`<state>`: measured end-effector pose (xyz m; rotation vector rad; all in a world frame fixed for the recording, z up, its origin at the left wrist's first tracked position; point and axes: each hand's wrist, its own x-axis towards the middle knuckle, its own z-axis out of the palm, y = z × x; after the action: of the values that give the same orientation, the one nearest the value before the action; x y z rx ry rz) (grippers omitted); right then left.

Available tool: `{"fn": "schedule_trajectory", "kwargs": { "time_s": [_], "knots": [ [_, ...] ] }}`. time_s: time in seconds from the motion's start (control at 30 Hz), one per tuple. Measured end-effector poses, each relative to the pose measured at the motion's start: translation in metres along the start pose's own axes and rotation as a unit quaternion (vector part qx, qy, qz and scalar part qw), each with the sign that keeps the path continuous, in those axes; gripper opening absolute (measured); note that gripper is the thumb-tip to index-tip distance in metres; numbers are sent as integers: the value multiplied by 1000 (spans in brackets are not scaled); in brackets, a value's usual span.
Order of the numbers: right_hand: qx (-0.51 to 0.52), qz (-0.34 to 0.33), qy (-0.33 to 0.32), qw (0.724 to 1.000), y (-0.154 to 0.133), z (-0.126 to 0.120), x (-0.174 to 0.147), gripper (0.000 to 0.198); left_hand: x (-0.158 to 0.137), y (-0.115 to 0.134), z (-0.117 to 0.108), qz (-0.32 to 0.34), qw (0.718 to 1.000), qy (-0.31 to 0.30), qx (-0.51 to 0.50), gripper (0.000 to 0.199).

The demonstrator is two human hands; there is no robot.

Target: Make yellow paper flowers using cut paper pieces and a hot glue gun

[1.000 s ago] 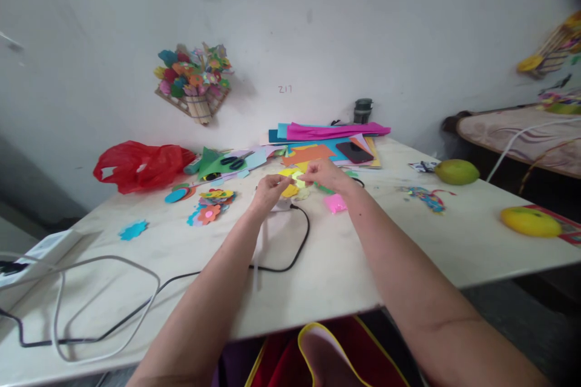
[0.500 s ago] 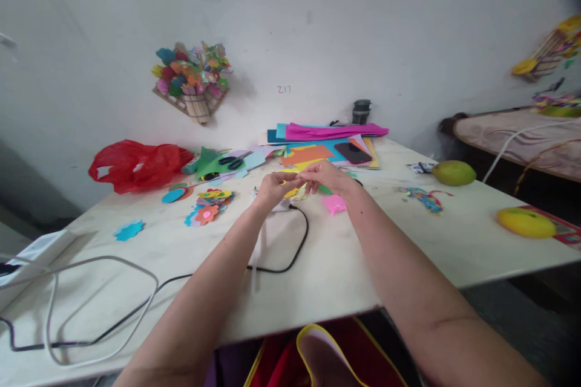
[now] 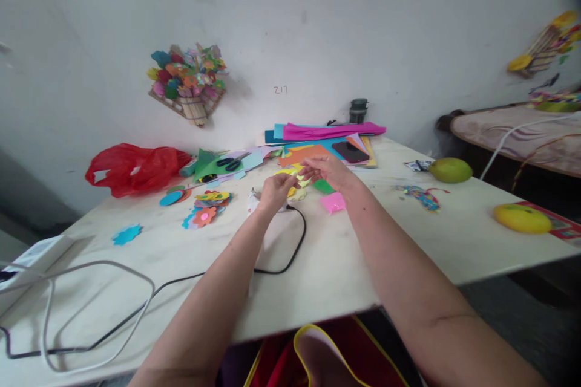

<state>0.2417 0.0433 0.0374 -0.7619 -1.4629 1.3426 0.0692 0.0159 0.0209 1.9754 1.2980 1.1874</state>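
Observation:
Over the middle of the table, my left hand (image 3: 276,191) has thumb and fingers pressed together in a pinch. Anything between them is too small to make out. My right hand (image 3: 328,173) faces it a short way off, fingers bent in and tips close together; what they hold, if anything, is not visible. Beneath and behind the hands lie yellow paper pieces (image 3: 297,194) and a green piece (image 3: 323,186). A small bright pink packet (image 3: 333,202) lies below my right hand. Partly behind my left wrist is a white device with a black cable (image 3: 303,236).
Foam flower cutouts (image 3: 205,216), a blue flower shape (image 3: 128,234), scissors (image 3: 230,163) and a red plastic bag (image 3: 136,168) are at left. Coloured sheets and a phone (image 3: 350,152) lie at the back. Two mango-like fruits (image 3: 451,170) sit right. A white cable (image 3: 102,263) loops front left.
My hands have drawn slightly apart; their fingertips were touching before. More of the green piece now shows beside my right hand. The view has shifted slightly.

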Motion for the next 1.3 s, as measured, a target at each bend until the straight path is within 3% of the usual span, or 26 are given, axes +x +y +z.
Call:
{"fn": "schedule_trajectory", "kwargs": {
  "time_s": [0.13, 0.23, 0.43, 0.6, 0.73, 1.03, 1.17, 1.3],
  "knots": [
    [5, -15, -1, 1000, 2, 2, 1, 15, -2, 7, 1, 42, 995, -56, 68, 45],
    [20, -28, -3, 999, 4, 1, 2, 10, -2, 7, 2, 25, 991, -65, 117, 46],
    [29, -36, -23, 999, 3, 1, 1, 16, 1, -3, 1, 14, 998, -6, 55, 31],
    [0, -25, -22, 999, 7, 1, 4, 23, 4, -5, 2, 3, 998, 37, -44, 36],
    [-21, -31, -19, 999, 8, 2, 5, 23, 7, -7, 5, 13, 996, 39, -83, 40],
    [89, 14, -53, 995, 1, 13, 1, 28, 6, -4, 5, 56, 985, 164, 26, 28],
    [101, 36, -42, 993, 0, 16, 2, 33, 6, 0, 5, 3, 971, 209, 116, 29],
    [116, 0, 37, 993, 2, 16, 5, 41, 6, 1, 5, -53, 969, 229, 72, 38]
  ]
}}
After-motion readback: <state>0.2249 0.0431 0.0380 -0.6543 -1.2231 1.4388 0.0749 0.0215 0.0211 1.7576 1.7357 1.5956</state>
